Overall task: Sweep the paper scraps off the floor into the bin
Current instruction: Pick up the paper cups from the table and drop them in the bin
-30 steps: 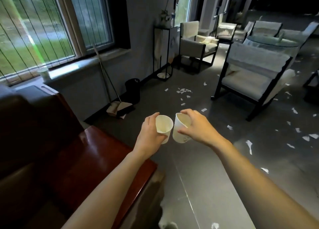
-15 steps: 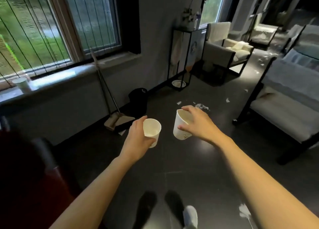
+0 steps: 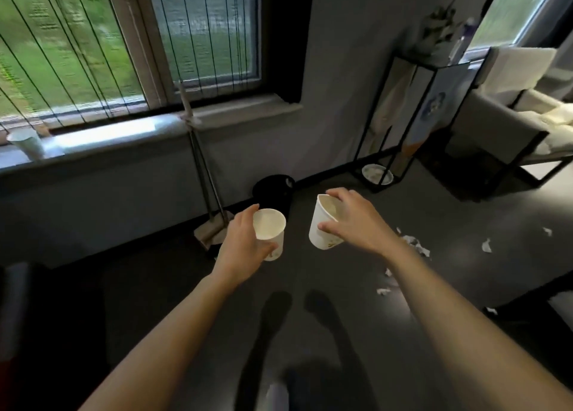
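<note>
My left hand [image 3: 243,249] holds a white paper cup [image 3: 270,231] upright by its side. My right hand [image 3: 356,221] grips a second white paper cup [image 3: 321,224] by its rim, tilted. Both cups hang over the dark floor, just in front of a black bin [image 3: 274,190] that stands by the wall. A broom and dustpan [image 3: 210,224] lean against the wall left of the bin. White paper scraps [image 3: 415,245] lie on the floor to the right of my right hand.
A window sill [image 3: 102,138] with another white cup [image 3: 26,144] runs along the left wall. A black metal stand [image 3: 400,122] and a pale armchair [image 3: 521,110] are at the right. Something dark red sits at the left edge.
I have moved closer to the bin and the wall. The cups have drawn a little further apart, and the red seat has slid out of view to the left.
</note>
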{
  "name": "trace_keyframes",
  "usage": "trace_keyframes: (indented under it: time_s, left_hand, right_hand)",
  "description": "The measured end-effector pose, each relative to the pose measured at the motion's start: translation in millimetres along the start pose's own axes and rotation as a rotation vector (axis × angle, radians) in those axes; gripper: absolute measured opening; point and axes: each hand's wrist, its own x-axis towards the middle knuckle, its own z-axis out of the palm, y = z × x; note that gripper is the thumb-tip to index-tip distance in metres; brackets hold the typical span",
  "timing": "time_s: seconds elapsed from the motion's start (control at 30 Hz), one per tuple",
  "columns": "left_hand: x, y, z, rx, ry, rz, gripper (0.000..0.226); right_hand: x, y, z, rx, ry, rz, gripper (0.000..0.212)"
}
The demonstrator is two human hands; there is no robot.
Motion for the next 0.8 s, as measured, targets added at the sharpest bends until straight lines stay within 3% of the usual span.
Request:
trace_keyframes:
  time_s: [0.5,0.8]
  left_hand:
    - [411,-32,95,0.015,0.045,-0.209,0.079]
    - [586,-137,191,0.067,0.040,-0.350,0.074]
  right_hand:
    - [458,101,-6,-0.035,-0.212,-0.088,0.063]
    - [671,188,119,-0.018,-0.411,-0.105,0.058]
